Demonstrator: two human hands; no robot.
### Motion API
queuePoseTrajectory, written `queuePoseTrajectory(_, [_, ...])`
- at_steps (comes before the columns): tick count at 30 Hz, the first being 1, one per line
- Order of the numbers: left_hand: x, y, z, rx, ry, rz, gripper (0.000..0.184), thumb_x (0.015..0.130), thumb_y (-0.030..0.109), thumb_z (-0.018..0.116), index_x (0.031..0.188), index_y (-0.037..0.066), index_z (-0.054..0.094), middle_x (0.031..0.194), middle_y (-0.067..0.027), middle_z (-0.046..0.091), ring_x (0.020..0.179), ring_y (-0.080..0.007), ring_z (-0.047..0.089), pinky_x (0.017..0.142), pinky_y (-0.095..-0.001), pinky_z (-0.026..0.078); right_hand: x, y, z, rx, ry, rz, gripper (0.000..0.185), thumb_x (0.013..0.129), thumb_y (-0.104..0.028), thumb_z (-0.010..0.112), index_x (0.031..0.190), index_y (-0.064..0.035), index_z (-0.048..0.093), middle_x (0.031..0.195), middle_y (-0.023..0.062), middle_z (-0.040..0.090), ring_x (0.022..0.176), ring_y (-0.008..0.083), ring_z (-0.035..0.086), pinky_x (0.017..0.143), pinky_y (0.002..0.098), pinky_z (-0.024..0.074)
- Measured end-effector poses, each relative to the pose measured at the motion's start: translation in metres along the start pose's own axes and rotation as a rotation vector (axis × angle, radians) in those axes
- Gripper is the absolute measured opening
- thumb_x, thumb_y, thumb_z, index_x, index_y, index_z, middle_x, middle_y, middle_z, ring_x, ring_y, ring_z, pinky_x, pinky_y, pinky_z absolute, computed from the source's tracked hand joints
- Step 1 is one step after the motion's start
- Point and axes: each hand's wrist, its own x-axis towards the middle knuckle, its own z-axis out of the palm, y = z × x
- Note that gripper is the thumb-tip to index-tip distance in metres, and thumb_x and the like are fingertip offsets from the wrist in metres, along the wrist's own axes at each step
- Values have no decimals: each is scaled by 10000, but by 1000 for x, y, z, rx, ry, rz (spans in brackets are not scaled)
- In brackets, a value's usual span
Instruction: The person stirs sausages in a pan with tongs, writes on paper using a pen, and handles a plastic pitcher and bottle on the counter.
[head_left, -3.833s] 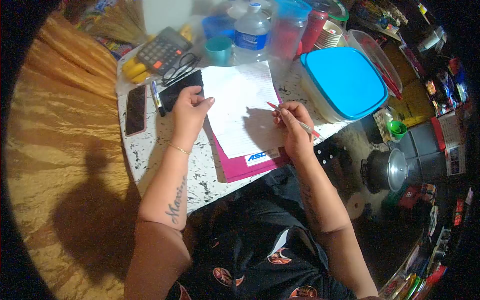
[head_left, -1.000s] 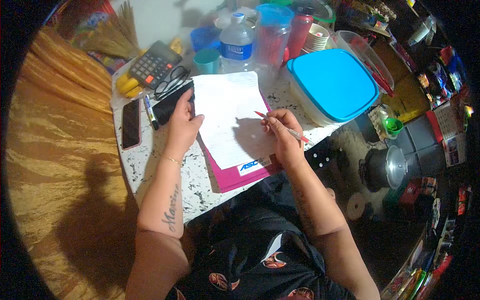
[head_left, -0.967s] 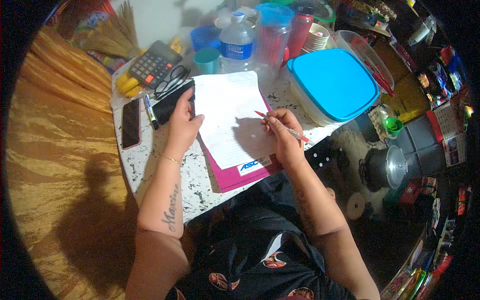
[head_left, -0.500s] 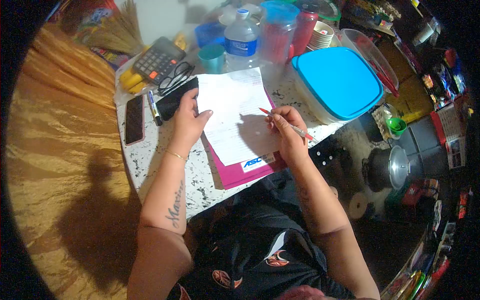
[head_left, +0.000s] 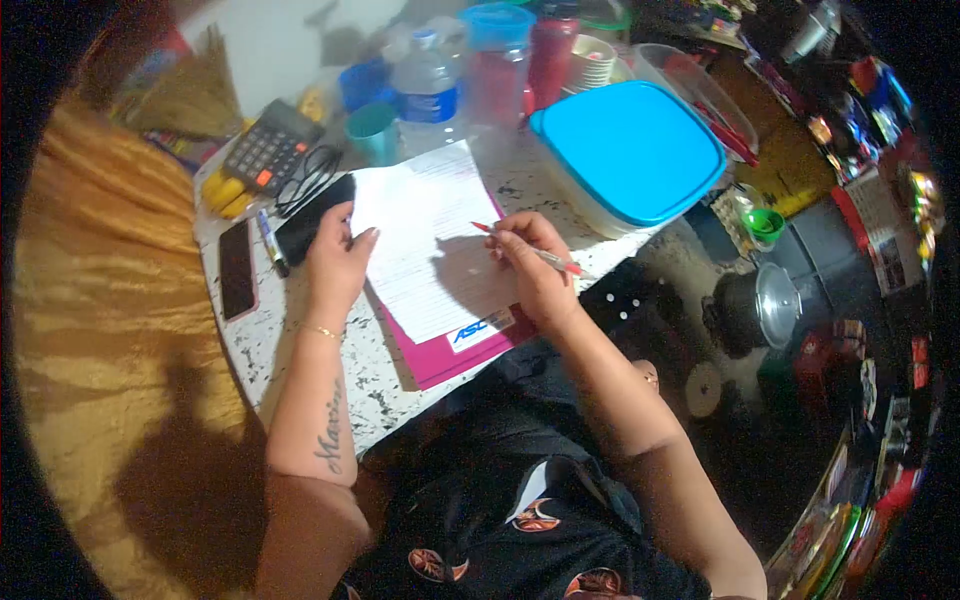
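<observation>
A sheet of paper covered with lines of writing [head_left: 420, 230] lies on a magenta folder [head_left: 430, 370] on the speckled table. My left hand [head_left: 338, 262] rests at the sheet's left edge, thumb apart from the fingers and touching the paper. Beside those fingers is a flat black item [head_left: 318, 222]. My right hand [head_left: 540, 270] pinches a red-tipped pen [head_left: 553, 261] over the sheet's right side. Its tip points up and left, close to the paper; I cannot tell whether it touches. A shadow of the hand falls on the page.
Left on the table are a phone [head_left: 238, 270], a marker [head_left: 271, 245], eyeglasses [head_left: 312, 178] and a calculator [head_left: 272, 145]. Behind the paper stand a teal cup [head_left: 373, 133], a water bottle [head_left: 426, 80] and a pitcher [head_left: 497, 70]. A blue-lidded container [head_left: 630, 150] sits at right.
The camera view has shifted, so the table and its items appear farther left. My left hand stays at the paper's edge, and my right hand keeps the pen over the sheet.
</observation>
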Motion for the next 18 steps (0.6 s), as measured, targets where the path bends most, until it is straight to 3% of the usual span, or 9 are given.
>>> queuePoseTrajectory(2, [1,-1,3,-21,43,15,405,832,15,711,1204,19,551,904,-76,671,819,-119,624,720,-263,492,4,15,-7,-63,-33,-125,145,941,-137,608,1028,-25,577,932,65,631,843,128,569,746,268,459])
queuePoseTrajectory(4, [2,-5,3,49,39,94,392,833,20,708,1196,38,560,917,-87,680,824,-130,629,739,-278,500,-4,-6,-3,-209,-58,-88,164,935,-152,624,1030,-27,577,942,57,629,879,124,572,778,268,461])
queuePoseTrajectory(6, [3,-8,3,37,24,90,358,834,31,707,1167,48,577,887,-85,672,806,-139,629,729,-288,501,-5,-4,-3,-111,-108,-141,184,933,-170,638,1037,-29,582,955,53,631,900,122,571,807,274,459])
queuePoseTrajectory(8, [2,-5,1,188,51,37,225,840,54,700,1051,40,621,834,-84,651,734,-172,612,689,-309,493,-11,-23,-1,-199,-97,-160,213,928,-205,654,1042,-34,601,941,46,635,915,133,579,812,286,459])
queuePoseTrajectory(13, [-5,20,-6,480,17,31,208,913,195,646,1019,19,606,852,-113,655,762,-207,619,722,-330,488,-2,-40,-19,-624,-45,-360,242,917,-242,651,1010,-21,627,893,120,631,862,218,612,749,340,484])
queuePoseTrajectory(14, [-7,25,-6,482,12,3,213,923,196,633,1028,13,603,876,-124,665,776,-213,627,725,-336,488,1,-32,-25,-637,-26,-449,241,910,-240,647,998,-16,627,892,156,625,842,284,621,744,380,493])
queuePoseTrajectory(16, [-7,25,-3,403,20,6,179,929,170,627,994,8,590,838,-99,638,756,-178,603,706,-321,480,5,-22,-35,-697,-16,-529,222,904,-228,648,993,-25,634,895,162,625,854,323,621,757,399,494])
queuePoseTrajectory(18, [-2,11,-6,381,-6,32,163,935,150,618,969,-2,571,813,-75,605,744,-150,574,700,-304,471,3,-14,-43,-685,-42,-412,224,909,-240,632,992,-31,640,909,164,628,876,329,624,773,396,496])
